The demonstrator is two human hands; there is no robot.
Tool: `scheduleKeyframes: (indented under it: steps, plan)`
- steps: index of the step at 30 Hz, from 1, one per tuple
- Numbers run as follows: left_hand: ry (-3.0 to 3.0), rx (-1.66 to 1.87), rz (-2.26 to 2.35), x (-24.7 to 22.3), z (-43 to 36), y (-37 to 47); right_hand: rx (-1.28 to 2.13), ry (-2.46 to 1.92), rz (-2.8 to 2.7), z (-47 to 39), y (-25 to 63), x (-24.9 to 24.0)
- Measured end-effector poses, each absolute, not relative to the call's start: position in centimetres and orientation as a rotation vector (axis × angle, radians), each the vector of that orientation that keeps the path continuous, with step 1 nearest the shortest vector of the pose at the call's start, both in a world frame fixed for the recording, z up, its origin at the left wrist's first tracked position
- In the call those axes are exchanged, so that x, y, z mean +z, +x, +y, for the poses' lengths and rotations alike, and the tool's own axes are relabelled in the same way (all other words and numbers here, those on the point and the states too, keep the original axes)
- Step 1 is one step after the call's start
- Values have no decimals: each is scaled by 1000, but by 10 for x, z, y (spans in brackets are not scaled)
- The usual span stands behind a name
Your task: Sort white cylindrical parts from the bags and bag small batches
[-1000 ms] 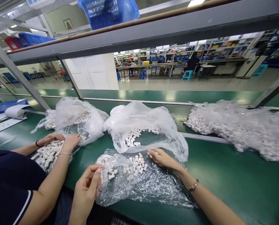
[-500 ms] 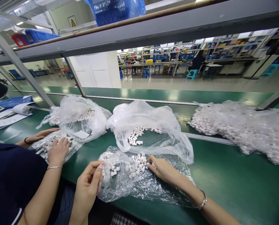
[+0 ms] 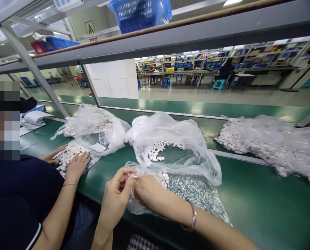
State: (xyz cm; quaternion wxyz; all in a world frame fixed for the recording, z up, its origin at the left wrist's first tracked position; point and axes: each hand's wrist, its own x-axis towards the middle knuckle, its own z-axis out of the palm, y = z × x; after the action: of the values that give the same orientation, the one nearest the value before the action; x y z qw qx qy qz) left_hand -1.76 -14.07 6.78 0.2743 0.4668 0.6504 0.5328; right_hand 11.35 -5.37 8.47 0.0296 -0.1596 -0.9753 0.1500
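My left hand [image 3: 115, 198] pinches the edge of a clear plastic bag [image 3: 138, 207] near the bench's front edge. Right beside it, my right hand [image 3: 151, 192] reaches to the mouth of this bag; its fingers are hidden behind the hand and the film. White plastic pipe fittings [image 3: 165, 178] lie just beyond my right wrist, partly covered by film. Under my right forearm spreads a crinkled clear plastic sheet [image 3: 196, 194]. Behind my hands stands a larger, wide-mouthed plastic bag [image 3: 207, 161] with more white fittings [image 3: 157, 151] inside.
At my left, a co-worker's hands [image 3: 78, 165] rest on white fittings beside another plastic bag [image 3: 92, 121]. A long bag of fittings [image 3: 275, 146] lies at the right on the green bench [image 3: 254, 194]. An overhead shelf [image 3: 196, 38] carries a blue basket [image 3: 136, 15].
My right hand has moved left from the loose fittings to the small bag's mouth, next to my left hand. The view has shifted slightly left. The co-worker's hands stay on their fittings.
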Motion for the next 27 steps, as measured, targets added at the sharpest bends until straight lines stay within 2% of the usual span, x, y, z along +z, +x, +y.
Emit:
scheduleKeyframes:
  steps: [2, 4, 8, 12, 16, 19, 21, 25, 27]
  plan:
    - [1185, 1475, 1760, 66, -142, -24, 406, -347, -2916, -56, 105, 80]
    - [1084, 1527, 1768, 66, -143, -29, 512, -345, -2765, -52, 119, 81]
    - [917, 1658, 1769, 71, -148, -29, 818, -864, -2633, -28, 181, 76]
    - [800, 1733, 1750, 72, -150, -23, 705, -1303, -2664, 0, 225, 36]
    - [756, 1744, 1731, 63, -151, -30, 727, -1431, -2534, 8, 222, 0]
    - [762, 1714, 1736, 53, -153, -38, 753, -1434, -2508, 8, 214, -8]
    - [777, 1708, 1739, 48, -155, -39, 879, -1388, -2493, 12, 214, -9]
    - [848, 1684, 1775, 43, -154, -42, 1498, -1251, -2215, 23, 225, -8]
    - [896, 1662, 1835, 47, -146, -59, 1642, -1216, -2098, 26, 228, -8]
